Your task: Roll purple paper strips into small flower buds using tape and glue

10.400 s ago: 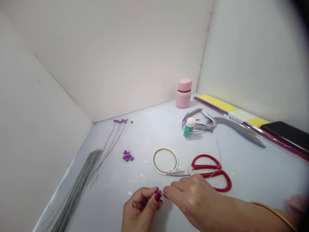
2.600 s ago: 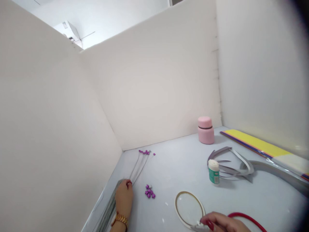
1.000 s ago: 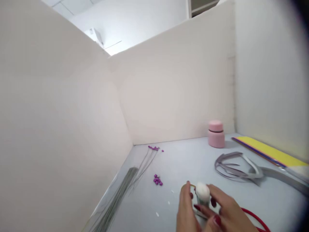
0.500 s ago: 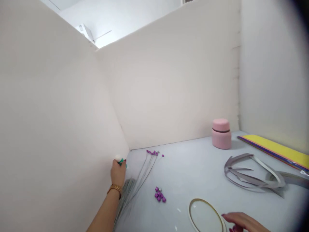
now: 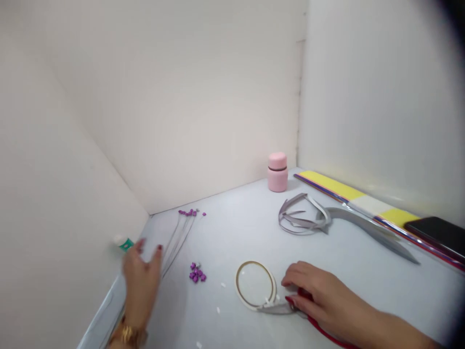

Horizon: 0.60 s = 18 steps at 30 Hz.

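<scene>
At the white-walled table (image 5: 232, 232), left fingers (image 5: 154, 259) seemingly spread, right fingers (image 5: 296, 271) curled on red scissors (image 5: 276, 308)

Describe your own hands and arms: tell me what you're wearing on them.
Your view shows a gold wristwatch on the left hand's wrist. The nails on it and on the right hand are painted dark red. No gloves or sleeves show on either forearm.
</scene>
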Motion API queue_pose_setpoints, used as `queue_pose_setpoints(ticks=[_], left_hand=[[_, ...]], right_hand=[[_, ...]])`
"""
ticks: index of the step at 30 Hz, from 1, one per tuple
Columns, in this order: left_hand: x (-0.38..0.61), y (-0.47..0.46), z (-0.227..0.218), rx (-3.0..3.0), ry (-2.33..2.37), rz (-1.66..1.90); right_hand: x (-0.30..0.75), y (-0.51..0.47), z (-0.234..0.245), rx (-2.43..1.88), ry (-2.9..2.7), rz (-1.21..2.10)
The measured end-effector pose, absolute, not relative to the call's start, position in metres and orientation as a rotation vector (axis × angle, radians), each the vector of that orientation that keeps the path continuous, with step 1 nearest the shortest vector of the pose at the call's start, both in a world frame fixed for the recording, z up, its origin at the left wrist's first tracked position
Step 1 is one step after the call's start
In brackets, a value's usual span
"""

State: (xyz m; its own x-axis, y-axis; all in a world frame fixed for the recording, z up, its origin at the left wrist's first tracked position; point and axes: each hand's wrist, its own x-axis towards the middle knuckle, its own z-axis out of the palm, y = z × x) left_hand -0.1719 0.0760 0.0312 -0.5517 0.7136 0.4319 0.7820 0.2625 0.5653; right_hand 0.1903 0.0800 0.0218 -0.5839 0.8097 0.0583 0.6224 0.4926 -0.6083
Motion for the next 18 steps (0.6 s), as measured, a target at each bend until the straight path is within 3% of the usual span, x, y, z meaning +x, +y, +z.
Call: queue_pose_setpoints(ticks=[5, 10, 18], left_hand=[[-0.058, 0.028, 0.016, -2.846, -1.832, -0.762], [-0.018, 0.022, 0.012, -2.737, -1.839, -0.814], [-0.034, -0.003, 0.012, -2.546, -1.863, -0.838]], right_hand=[[0.219, 0.069, 0.031, -1.231, -2.542, 0.700], [0.234, 0.052, 0.021, -1.205, -2.452, 0.737], [0.258, 0.036, 0.017, -1.184, -2.326, 0.702]])
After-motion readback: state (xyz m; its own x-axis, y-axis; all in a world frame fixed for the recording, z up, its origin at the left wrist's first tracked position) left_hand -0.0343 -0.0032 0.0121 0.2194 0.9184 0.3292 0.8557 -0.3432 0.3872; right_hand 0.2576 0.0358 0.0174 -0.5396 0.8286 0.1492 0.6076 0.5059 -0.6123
